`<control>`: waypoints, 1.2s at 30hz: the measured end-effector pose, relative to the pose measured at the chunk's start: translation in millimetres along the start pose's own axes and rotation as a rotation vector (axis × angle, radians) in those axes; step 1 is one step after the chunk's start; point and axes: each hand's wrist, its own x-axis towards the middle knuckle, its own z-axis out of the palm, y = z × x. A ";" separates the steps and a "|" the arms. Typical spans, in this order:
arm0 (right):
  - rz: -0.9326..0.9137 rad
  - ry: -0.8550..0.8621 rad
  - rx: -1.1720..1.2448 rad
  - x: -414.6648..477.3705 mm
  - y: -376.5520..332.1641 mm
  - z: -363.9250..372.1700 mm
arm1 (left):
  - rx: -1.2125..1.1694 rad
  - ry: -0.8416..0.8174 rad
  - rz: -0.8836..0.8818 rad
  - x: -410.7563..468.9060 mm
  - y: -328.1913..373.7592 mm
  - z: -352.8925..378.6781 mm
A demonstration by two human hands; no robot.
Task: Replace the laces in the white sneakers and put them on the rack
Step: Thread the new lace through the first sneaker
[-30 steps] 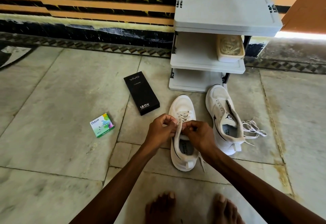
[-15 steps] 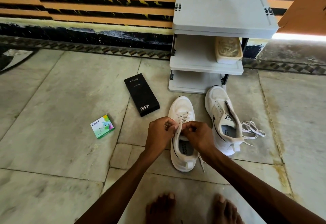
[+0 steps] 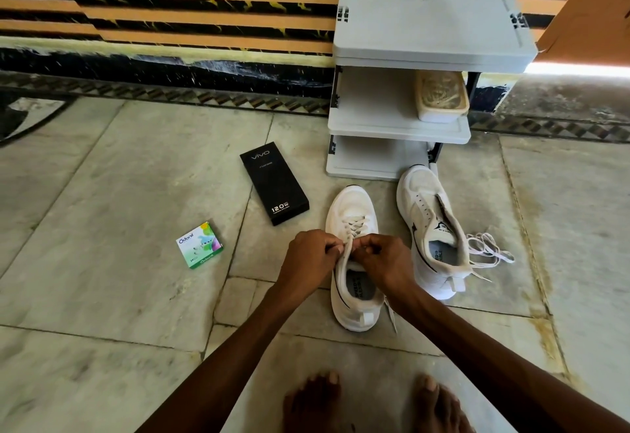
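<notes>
White fabric sneaker (image 3: 353, 204), flat lace (image 3: 354, 226) pinched by left hand (image 3: 312, 255), right hand (image 3: 383, 258)

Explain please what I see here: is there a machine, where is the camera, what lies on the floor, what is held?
There is no machine. The camera sits on a person's head and looks down. The left grip and right grip are bare hands, both pinching the lace of one white sneaker. The second sneaker lies beside it, unlaced, a loose lace next to it. A black box and a small green box lie on the floor. Behind stands the grey rack, holding a tub.
</notes>
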 end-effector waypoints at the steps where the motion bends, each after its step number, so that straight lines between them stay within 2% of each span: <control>1: -0.001 0.004 0.006 -0.3 0.1 0.0 | 0.080 -0.030 0.028 -0.7 1.4 0.5; 4: -0.002 0.009 0.006 -0.6 1.1 0.3 | 0.263 -0.107 0.079 -3.6 2.7 2.1; 6: 0.001 0.005 0.005 -0.5 1.3 0.4 | 0.260 -0.150 0.089 -2.6 0.1 -1.3; 12: 0.013 -0.001 -0.007 1.5 2.6 0.2 | -0.298 -0.030 -0.222 12.9 -14.8 -8.4; 16: -0.005 -0.005 -0.004 1.9 3.7 -0.1 | -0.532 -0.073 -0.272 18.5 -8.3 -8.8; 26: -0.010 -0.015 -0.010 1.3 3.1 -1.1 | -0.433 -0.068 -0.148 20.3 -14.3 1.1; 32: -0.004 -0.005 -0.013 1.5 3.1 0.4 | -0.105 -0.030 -0.016 22.0 -11.2 1.8; 36: -0.012 0.008 -0.015 1.4 4.5 1.0 | -0.069 -0.042 0.020 23.6 -9.8 -0.5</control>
